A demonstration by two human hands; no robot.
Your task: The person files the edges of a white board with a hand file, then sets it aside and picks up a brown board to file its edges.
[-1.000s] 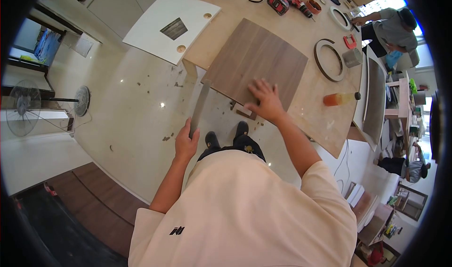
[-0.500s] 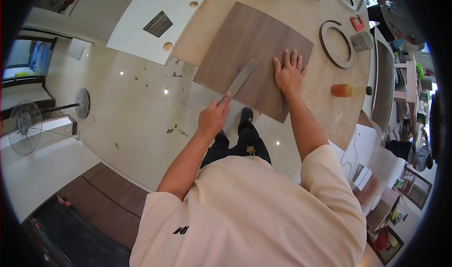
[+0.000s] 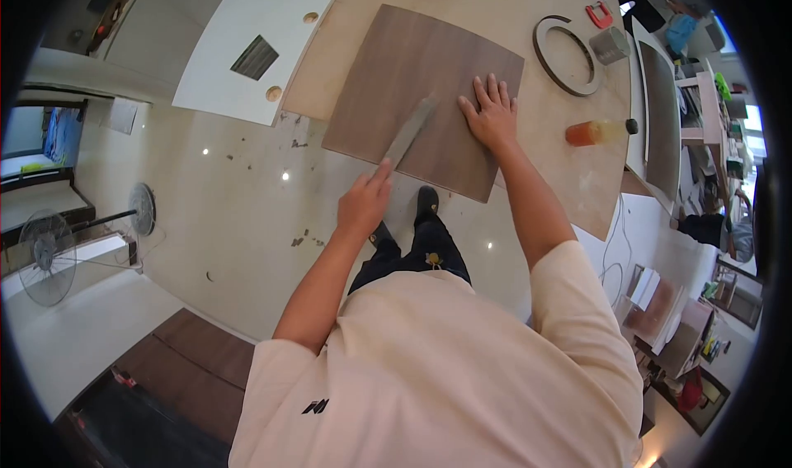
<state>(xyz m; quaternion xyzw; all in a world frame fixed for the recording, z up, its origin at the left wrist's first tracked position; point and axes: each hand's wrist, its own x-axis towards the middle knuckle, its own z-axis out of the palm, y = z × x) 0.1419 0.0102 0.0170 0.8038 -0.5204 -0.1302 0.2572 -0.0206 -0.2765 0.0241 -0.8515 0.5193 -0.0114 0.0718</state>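
Observation:
My left hand (image 3: 364,200) is closed around the near end of a long grey flat file (image 3: 410,134). The file's blade reaches across the near edge of a brown wood-grain board (image 3: 421,63) and is slightly smeared by motion. Flat on the right part of the same board rests my right hand (image 3: 493,120), fingers stretched out and thumb apart. The board lies on a light wooden worktable (image 3: 551,171), its near edge extending past the table's edge. My left hand's grip hides the file's handle.
Left of the board lies a white panel (image 3: 202,76) with round holes. To the right are a coil of edge strip (image 3: 542,51), a can (image 3: 610,45), a red clamp (image 3: 598,14) and a bottle of orange liquid (image 3: 587,134). Fans (image 3: 47,257) stand at far left.
The camera view has shifted, so the board and table items sit further left. The file still crosses the board's near edge, now blurred. My right hand stays flat on the board.

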